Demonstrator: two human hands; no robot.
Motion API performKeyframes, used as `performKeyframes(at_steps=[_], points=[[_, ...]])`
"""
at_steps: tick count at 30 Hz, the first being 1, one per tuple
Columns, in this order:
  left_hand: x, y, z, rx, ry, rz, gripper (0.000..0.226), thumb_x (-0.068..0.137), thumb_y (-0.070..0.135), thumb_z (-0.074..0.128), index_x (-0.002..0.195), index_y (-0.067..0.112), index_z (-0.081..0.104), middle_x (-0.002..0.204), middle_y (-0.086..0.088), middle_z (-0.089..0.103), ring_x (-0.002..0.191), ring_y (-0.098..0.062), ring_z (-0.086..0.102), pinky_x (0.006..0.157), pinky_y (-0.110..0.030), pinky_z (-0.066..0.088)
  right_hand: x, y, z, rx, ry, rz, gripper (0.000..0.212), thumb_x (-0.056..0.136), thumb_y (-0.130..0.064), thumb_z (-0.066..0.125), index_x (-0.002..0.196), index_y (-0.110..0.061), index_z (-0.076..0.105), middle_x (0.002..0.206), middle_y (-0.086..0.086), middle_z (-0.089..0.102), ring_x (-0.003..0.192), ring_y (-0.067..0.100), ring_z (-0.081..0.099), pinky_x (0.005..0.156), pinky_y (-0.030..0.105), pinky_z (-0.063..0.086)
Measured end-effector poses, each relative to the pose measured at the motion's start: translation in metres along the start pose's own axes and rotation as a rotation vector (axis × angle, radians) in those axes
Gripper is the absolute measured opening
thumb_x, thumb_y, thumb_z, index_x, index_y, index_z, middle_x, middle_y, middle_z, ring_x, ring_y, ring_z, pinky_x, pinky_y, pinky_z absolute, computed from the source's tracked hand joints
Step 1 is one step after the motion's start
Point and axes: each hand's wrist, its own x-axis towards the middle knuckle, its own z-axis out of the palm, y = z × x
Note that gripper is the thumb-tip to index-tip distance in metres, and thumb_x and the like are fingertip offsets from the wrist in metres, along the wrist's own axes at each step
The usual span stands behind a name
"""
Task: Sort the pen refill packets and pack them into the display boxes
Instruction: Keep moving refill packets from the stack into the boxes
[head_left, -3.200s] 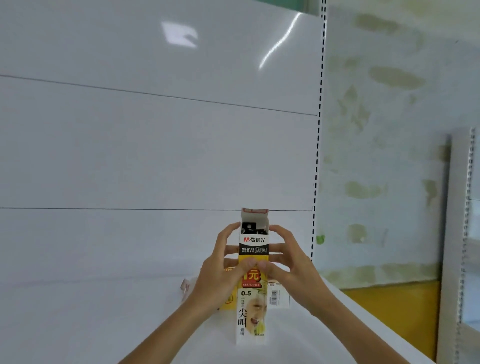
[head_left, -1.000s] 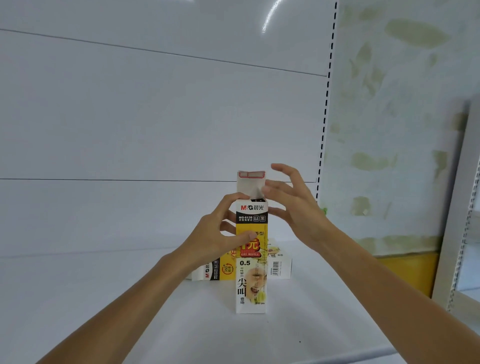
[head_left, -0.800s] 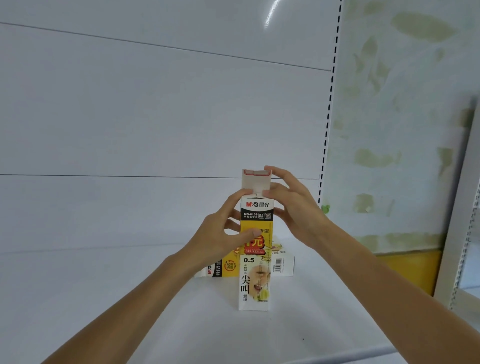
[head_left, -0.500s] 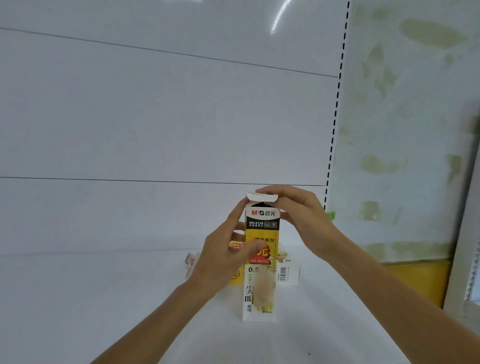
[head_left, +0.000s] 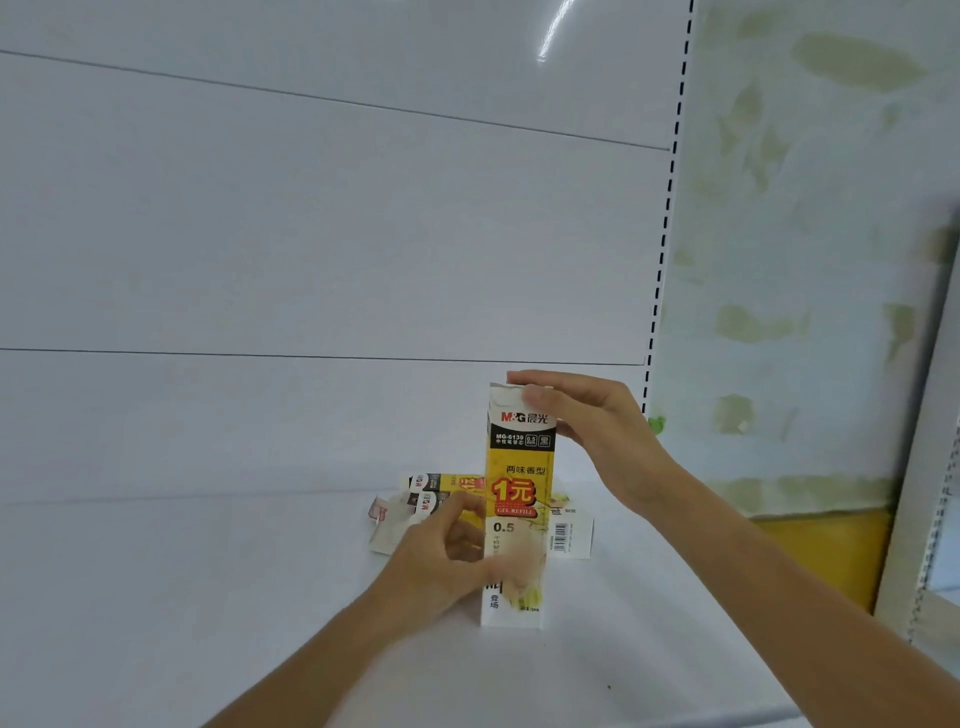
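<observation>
Upright display box (head_left: 519, 493) mid-shelf (head_left: 208, 597), open room left; right hand (head_left: 592, 431) fingers pinch its top edge; left hand (head_left: 447, 561) blurred low beside it, fingers curled, grip cannot tell; lying boxes (head_left: 441, 483) behind, partly hidden, maybe two.

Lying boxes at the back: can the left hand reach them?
Probably yes. The left hand is right in front of the lying boxes, beside the upright box, with nothing between them.

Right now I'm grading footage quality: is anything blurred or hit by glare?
Head view: the left hand is motion-blurred, obscuring lower print on the upright box; the right hand at its top is sharp; a glare streak crosses the back panel.
</observation>
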Motion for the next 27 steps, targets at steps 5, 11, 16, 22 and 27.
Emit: performKeyframes(at_steps=[5,11,16,22,27], points=[[-0.001,-0.003,0.000,0.020,-0.019,-0.016,0.046,0.065,0.035,0.081,0.101,0.033,0.053,0.100,0.005,0.071,0.089,-0.009,0.069,0.086,-0.038,0.055,0.001,0.000,0.001,0.005,0.008,0.008,0.016,0.086,-0.005,0.058,0.093,-0.010,0.071,0.094,0.003,0.072,0.088,0.011,0.066,0.079,0.020,0.053],[-0.004,0.001,0.001,0.003,-0.024,0.005,0.059,0.054,0.047,0.077,0.106,0.030,0.054,0.099,0.006,0.072,0.089,-0.009,0.069,0.086,-0.037,0.055,-0.001,0.005,0.001,-0.077,0.002,-0.035,0.018,0.086,-0.003,0.057,0.086,-0.012,0.072,0.105,0.000,0.070,0.101,0.014,0.063,0.091,0.029,0.048],[-0.004,0.004,0.001,0.028,-0.017,0.006,0.071,0.052,0.053,0.075,0.115,0.038,0.045,0.101,0.007,0.070,0.089,-0.007,0.069,0.086,-0.037,0.055,-0.013,0.017,0.007,-0.072,0.008,-0.079,0.031,0.077,-0.004,0.069,0.095,-0.030,0.067,0.121,-0.005,0.059,0.101,0.003,0.062,0.080,0.025,0.053],[-0.004,0.045,-0.010,0.042,0.089,0.256,0.082,0.063,0.054,0.069,0.117,0.070,0.009,0.111,0.015,0.055,0.103,-0.004,0.059,0.085,-0.028,0.053,-0.013,0.025,0.007,-0.116,0.023,-0.121,0.032,0.080,-0.004,0.068,0.100,-0.030,0.066,0.122,-0.009,0.057,0.112,0.002,0.054,0.096,0.032,0.048],[0.014,0.090,-0.028,0.248,0.165,0.502,0.042,0.079,0.047,0.062,0.110,0.063,0.039,0.127,0.019,0.041,0.119,0.000,0.043,0.093,-0.024,0.044,-0.018,0.028,0.009,-0.148,0.031,-0.155,0.042,0.082,-0.008,0.067,0.117,-0.029,0.056,0.127,-0.009,0.055,0.114,-0.001,0.052,0.083,0.017,0.049]])
